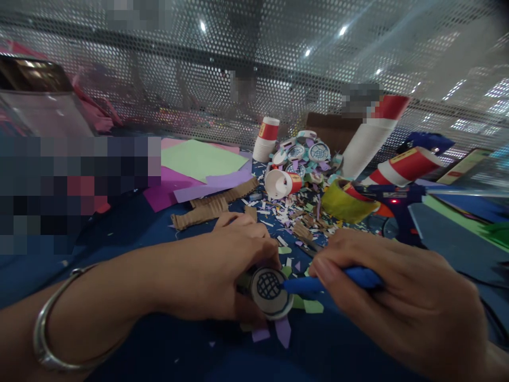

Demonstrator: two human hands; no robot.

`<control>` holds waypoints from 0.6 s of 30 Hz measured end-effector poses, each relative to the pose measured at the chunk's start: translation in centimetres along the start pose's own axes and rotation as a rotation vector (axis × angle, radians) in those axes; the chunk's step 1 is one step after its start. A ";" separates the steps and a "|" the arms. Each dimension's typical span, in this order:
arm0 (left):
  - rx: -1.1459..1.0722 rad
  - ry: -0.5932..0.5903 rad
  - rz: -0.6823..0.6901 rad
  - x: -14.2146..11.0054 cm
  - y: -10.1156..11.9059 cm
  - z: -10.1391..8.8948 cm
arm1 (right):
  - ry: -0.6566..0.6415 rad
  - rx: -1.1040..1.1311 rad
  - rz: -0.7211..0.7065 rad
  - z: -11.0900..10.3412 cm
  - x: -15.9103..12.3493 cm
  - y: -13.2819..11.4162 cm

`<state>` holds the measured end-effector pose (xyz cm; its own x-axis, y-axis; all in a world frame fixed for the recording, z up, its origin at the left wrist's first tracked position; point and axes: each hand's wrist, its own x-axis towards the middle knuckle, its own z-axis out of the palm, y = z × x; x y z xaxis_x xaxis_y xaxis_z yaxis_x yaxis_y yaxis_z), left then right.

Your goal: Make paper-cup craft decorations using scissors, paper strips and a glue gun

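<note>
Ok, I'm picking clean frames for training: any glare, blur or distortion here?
Head view: foreground dim, though blue marker and grid drawing readable; glare spots dot perforated panel; clear container at far left looks stretched and soft; pixelation masks patches.

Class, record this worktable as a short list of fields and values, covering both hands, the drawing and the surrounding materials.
Left hand: steadies a white round piece
Right hand: grips a blue marker
Drawing: dark grid inside a circle, marker tip at its edge
Beyond the hands: paper scraps, corrugated cardboard, tipped paper cup
Similar pieces: heaped behind that cup
Glue gun: red light lit
</note>
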<state>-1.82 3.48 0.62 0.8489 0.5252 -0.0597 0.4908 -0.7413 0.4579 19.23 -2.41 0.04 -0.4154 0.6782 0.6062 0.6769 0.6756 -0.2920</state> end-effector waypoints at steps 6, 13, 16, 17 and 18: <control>-0.022 -0.028 0.002 0.1 0.0 -0.1 | -0.030 -0.020 -0.012 -0.2 0.1 -0.2; -0.004 0.016 -0.021 0.0 0.1 0.4 | -0.006 -0.031 -0.005 -0.1 -0.3 -0.2; -0.004 0.001 -0.023 0.1 0.1 0.2 | -0.001 -0.029 -0.012 0.0 -0.3 -0.1; -0.010 -0.013 -0.020 0.1 0.1 0.1 | -0.001 -0.031 -0.012 0.0 -0.3 -0.1; -0.017 -0.028 -0.015 0.1 0.0 0.0 | -0.005 -0.033 -0.014 0.0 -0.3 -0.2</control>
<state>-1.68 3.54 0.64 0.8467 0.5241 -0.0915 0.5004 -0.7262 0.4715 19.24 -2.71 -0.04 -0.4285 0.6700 0.6062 0.6903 0.6756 -0.2588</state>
